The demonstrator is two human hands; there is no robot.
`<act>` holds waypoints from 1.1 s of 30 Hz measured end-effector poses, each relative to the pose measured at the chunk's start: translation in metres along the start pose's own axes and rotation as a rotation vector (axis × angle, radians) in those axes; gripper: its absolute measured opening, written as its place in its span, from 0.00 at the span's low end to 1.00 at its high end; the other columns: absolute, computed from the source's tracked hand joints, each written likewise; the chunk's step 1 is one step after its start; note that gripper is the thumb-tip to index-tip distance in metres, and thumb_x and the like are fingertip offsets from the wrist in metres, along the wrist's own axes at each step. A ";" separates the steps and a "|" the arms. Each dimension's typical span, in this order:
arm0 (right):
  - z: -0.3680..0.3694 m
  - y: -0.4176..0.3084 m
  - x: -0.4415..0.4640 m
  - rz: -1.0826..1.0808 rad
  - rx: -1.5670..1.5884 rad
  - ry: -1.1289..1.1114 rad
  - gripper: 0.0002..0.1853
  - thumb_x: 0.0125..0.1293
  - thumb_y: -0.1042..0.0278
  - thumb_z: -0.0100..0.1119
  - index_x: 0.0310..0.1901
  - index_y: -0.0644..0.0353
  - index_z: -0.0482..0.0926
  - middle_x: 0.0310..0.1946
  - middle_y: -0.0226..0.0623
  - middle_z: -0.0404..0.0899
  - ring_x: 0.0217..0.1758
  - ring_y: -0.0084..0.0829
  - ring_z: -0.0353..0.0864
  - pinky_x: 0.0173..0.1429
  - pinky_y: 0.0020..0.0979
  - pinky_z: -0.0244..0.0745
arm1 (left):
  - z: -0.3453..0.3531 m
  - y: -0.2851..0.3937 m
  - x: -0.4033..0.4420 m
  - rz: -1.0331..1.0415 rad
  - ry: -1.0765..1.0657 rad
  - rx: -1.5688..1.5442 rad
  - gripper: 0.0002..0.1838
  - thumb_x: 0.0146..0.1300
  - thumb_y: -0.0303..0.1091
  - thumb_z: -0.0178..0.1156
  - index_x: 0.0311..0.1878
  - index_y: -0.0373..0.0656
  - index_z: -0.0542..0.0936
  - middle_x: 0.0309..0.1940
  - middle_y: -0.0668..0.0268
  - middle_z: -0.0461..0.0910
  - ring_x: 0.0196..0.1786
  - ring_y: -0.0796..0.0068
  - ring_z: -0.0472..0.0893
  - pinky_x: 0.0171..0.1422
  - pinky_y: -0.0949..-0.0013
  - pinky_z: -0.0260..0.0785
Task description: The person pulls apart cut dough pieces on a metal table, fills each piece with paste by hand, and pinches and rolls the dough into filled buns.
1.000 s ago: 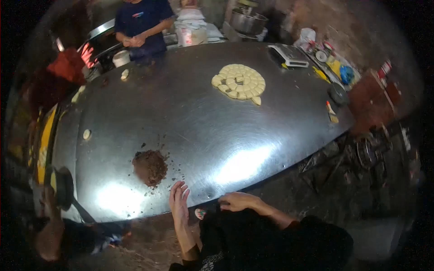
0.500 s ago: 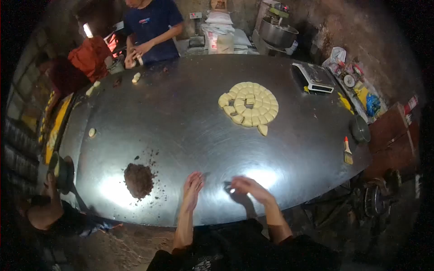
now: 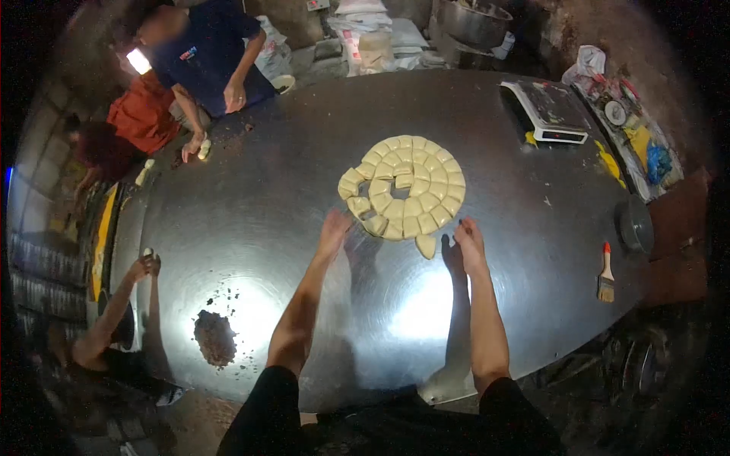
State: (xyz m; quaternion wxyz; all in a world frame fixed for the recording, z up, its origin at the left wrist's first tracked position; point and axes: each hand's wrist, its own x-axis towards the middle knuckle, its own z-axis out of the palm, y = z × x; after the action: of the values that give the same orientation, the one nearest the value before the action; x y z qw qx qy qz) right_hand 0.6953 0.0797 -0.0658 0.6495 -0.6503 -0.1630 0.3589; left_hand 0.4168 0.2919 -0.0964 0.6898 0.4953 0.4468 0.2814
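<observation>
Pale dough pieces (image 3: 435,182) lie pressed together in a round spiral on the metal table (image 3: 281,197). One wedge-shaped piece (image 3: 426,245) sticks out at the near edge of the spiral. My left hand (image 3: 334,231) is beside the left near edge of the dough, its fingers apart and nothing seen in it. On the other side, close to the right near edge, my right hand (image 3: 470,235) is held above the table with fingers apart and empty. Both arms reach forward from the table's near edge.
Dark crumbly filling (image 3: 215,338) sits at the near left. A co-worker in a dark blue shirt (image 3: 209,57) touches a small dough piece (image 3: 204,149). Another co-worker's arm (image 3: 114,304) reaches in at left. A scale (image 3: 549,112), a brush (image 3: 606,273) and a bowl (image 3: 636,225) stand at right.
Both my hands have moved forward, from the table's near edge to either side of the dough spiral. The co-worker in blue has leaned to the left, and the arm at left now reaches over the table.
</observation>
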 end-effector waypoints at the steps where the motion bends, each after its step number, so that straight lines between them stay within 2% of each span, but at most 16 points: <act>1: 0.004 0.002 0.015 -0.051 0.038 -0.017 0.31 0.66 0.67 0.57 0.67 0.69 0.61 0.59 0.43 0.71 0.61 0.30 0.69 0.64 0.28 0.62 | 0.010 0.007 0.012 0.048 -0.025 -0.064 0.34 0.66 0.37 0.60 0.70 0.35 0.59 0.63 0.57 0.69 0.60 0.68 0.72 0.58 0.68 0.69; 5: 0.042 -0.013 0.040 0.066 0.050 0.096 0.29 0.66 0.64 0.60 0.63 0.72 0.66 0.55 0.43 0.76 0.57 0.30 0.74 0.61 0.29 0.67 | 0.051 0.029 0.034 -0.065 -0.014 0.061 0.26 0.61 0.44 0.66 0.55 0.33 0.76 0.46 0.60 0.81 0.42 0.67 0.81 0.43 0.70 0.74; 7: 0.054 -0.035 0.039 0.274 -0.015 -0.026 0.27 0.63 0.56 0.64 0.55 0.70 0.75 0.39 0.35 0.81 0.41 0.30 0.79 0.48 0.31 0.73 | 0.075 0.034 0.042 -0.107 -0.016 0.246 0.24 0.59 0.44 0.67 0.49 0.34 0.79 0.40 0.62 0.82 0.37 0.68 0.81 0.39 0.69 0.73; 9: 0.070 -0.024 0.045 0.127 -0.184 -0.070 0.25 0.60 0.55 0.66 0.51 0.69 0.78 0.36 0.36 0.82 0.39 0.32 0.80 0.47 0.32 0.74 | 0.094 0.027 0.055 -0.134 -0.028 0.433 0.21 0.57 0.45 0.69 0.43 0.34 0.82 0.35 0.64 0.83 0.31 0.69 0.80 0.35 0.68 0.72; 11: 0.076 -0.025 0.048 -0.124 -0.636 -0.145 0.24 0.56 0.57 0.68 0.49 0.66 0.79 0.41 0.42 0.84 0.41 0.40 0.83 0.50 0.34 0.75 | 0.098 0.003 0.067 0.313 0.063 0.575 0.21 0.55 0.45 0.69 0.41 0.35 0.82 0.37 0.63 0.83 0.31 0.73 0.78 0.32 0.70 0.68; 14: 0.085 0.010 0.056 -0.493 -0.641 -0.019 0.27 0.51 0.62 0.67 0.54 0.65 0.77 0.48 0.50 0.80 0.49 0.48 0.82 0.56 0.36 0.75 | 0.088 0.001 0.067 0.709 0.087 0.798 0.20 0.57 0.41 0.66 0.46 0.36 0.80 0.41 0.60 0.82 0.39 0.69 0.80 0.36 0.69 0.70; 15: 0.089 0.008 0.053 -0.347 -0.572 -0.043 0.24 0.55 0.65 0.65 0.54 0.65 0.76 0.51 0.48 0.78 0.48 0.44 0.82 0.51 0.37 0.78 | 0.088 0.004 0.065 0.707 0.089 0.801 0.20 0.57 0.41 0.66 0.46 0.36 0.80 0.41 0.60 0.82 0.39 0.69 0.80 0.36 0.69 0.70; 16: 0.090 0.005 0.051 -0.340 -0.571 -0.049 0.24 0.55 0.65 0.65 0.54 0.65 0.76 0.51 0.48 0.78 0.48 0.44 0.82 0.51 0.37 0.78 | 0.089 0.006 0.059 0.435 -0.116 0.480 0.19 0.60 0.40 0.63 0.50 0.36 0.79 0.43 0.59 0.81 0.45 0.65 0.80 0.43 0.67 0.72; 17: 0.086 0.001 0.049 -0.005 -0.238 -0.159 0.23 0.58 0.66 0.63 0.54 0.65 0.75 0.51 0.46 0.78 0.48 0.42 0.83 0.50 0.37 0.79 | 0.087 0.006 0.050 0.156 -0.303 0.152 0.19 0.63 0.38 0.60 0.54 0.37 0.77 0.46 0.58 0.80 0.52 0.61 0.80 0.50 0.64 0.73; 19: 0.078 -0.026 0.038 0.469 0.335 -0.324 0.19 0.64 0.69 0.60 0.55 0.64 0.75 0.50 0.40 0.80 0.53 0.37 0.80 0.56 0.38 0.77 | 0.081 0.010 0.033 0.003 -0.323 -0.174 0.20 0.64 0.38 0.57 0.57 0.37 0.74 0.49 0.57 0.79 0.56 0.60 0.79 0.55 0.62 0.73; 23: 0.081 -0.021 -0.014 0.700 0.634 -0.403 0.20 0.64 0.67 0.59 0.56 0.64 0.74 0.50 0.42 0.79 0.53 0.40 0.80 0.58 0.40 0.77 | 0.064 0.022 -0.035 -0.310 -0.430 -0.763 0.23 0.67 0.40 0.50 0.59 0.35 0.72 0.58 0.55 0.76 0.59 0.61 0.77 0.61 0.59 0.74; 27: 0.104 -0.021 -0.114 0.738 0.778 -0.612 0.19 0.65 0.67 0.58 0.57 0.64 0.73 0.53 0.41 0.77 0.54 0.37 0.79 0.57 0.36 0.77 | 0.026 0.040 -0.170 0.160 -0.276 -0.476 0.29 0.68 0.48 0.44 0.63 0.34 0.70 0.63 0.54 0.72 0.62 0.60 0.74 0.62 0.59 0.73; 28: 0.109 -0.023 -0.135 0.751 0.780 -0.738 0.20 0.66 0.67 0.57 0.58 0.63 0.73 0.52 0.40 0.78 0.54 0.35 0.79 0.55 0.33 0.78 | 0.000 0.029 -0.201 0.170 -0.203 -0.491 0.28 0.62 0.40 0.62 0.61 0.35 0.68 0.65 0.52 0.68 0.64 0.57 0.73 0.63 0.58 0.73; 29: 0.116 -0.032 -0.159 0.703 0.617 -0.694 0.21 0.65 0.68 0.59 0.59 0.64 0.73 0.52 0.39 0.78 0.54 0.34 0.79 0.55 0.32 0.77 | -0.005 0.042 -0.224 -0.159 -0.032 -0.832 0.32 0.63 0.53 0.57 0.60 0.37 0.69 0.64 0.51 0.68 0.62 0.56 0.75 0.59 0.58 0.76; 31: 0.128 -0.031 -0.182 0.828 0.675 -0.767 0.26 0.61 0.71 0.64 0.61 0.63 0.71 0.52 0.38 0.78 0.55 0.33 0.78 0.56 0.31 0.77 | -0.022 0.050 -0.261 -0.161 0.015 -0.919 0.33 0.65 0.57 0.50 0.62 0.38 0.68 0.65 0.52 0.68 0.57 0.58 0.78 0.55 0.61 0.78; 33: 0.144 -0.027 -0.182 0.620 0.421 -0.928 0.28 0.62 0.66 0.66 0.62 0.63 0.70 0.52 0.38 0.78 0.55 0.32 0.78 0.58 0.32 0.76 | -0.040 0.049 -0.277 -0.107 0.078 -0.780 0.29 0.67 0.53 0.50 0.63 0.40 0.69 0.64 0.53 0.69 0.54 0.60 0.79 0.54 0.63 0.78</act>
State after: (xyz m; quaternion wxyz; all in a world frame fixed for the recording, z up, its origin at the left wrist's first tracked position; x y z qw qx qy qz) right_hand 0.4790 0.0635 0.0210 0.4902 -0.3000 -0.1577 0.8030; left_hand 0.2609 0.0960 0.0388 0.8223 0.1610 0.3574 0.4124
